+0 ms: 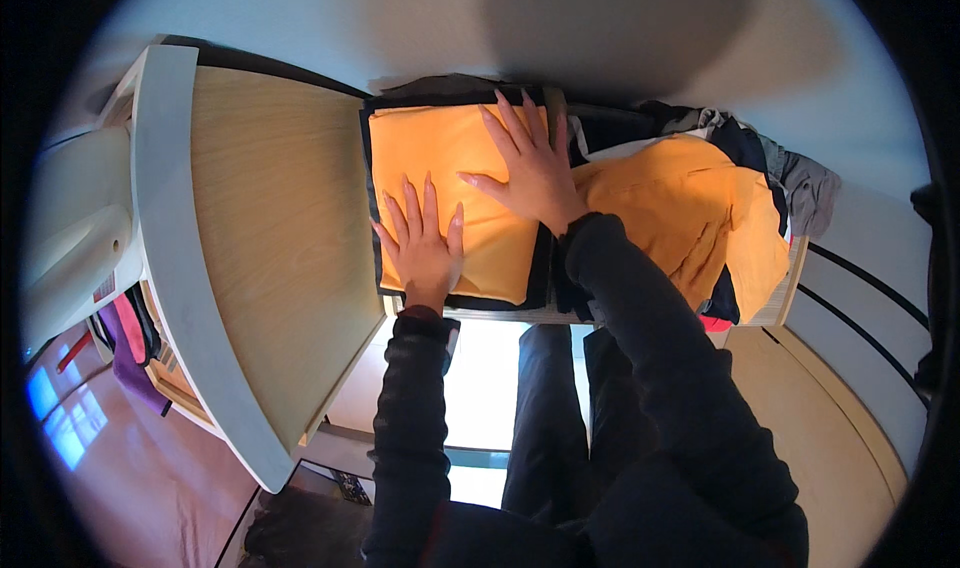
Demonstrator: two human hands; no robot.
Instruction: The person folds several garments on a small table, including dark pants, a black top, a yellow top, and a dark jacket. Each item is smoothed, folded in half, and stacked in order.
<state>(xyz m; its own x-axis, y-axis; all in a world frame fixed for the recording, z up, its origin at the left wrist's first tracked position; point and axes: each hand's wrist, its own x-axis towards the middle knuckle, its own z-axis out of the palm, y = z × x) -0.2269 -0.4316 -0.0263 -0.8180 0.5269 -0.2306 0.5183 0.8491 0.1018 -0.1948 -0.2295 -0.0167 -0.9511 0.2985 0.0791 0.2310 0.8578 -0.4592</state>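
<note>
Folded cloth [490, 248], yellow-orange. State: folded into a roughly rectangular panel, the face mostly smooth with faint creases, the edges fairly straight. Pose: flat, in front of you. Location: on top of dark cloth [541, 276], which shows as a border along its left and right sides. Partly covered by your left hand [425, 253] at lower left and your right hand [540, 181] at upper right.

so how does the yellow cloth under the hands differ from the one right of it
The flat cloth is squared and nearly smooth; the heaped cloth is rumpled. The flat cloth lies under the left hand and right hand; the heaped cloth has neither on it. Both are orange-yellow.
</note>
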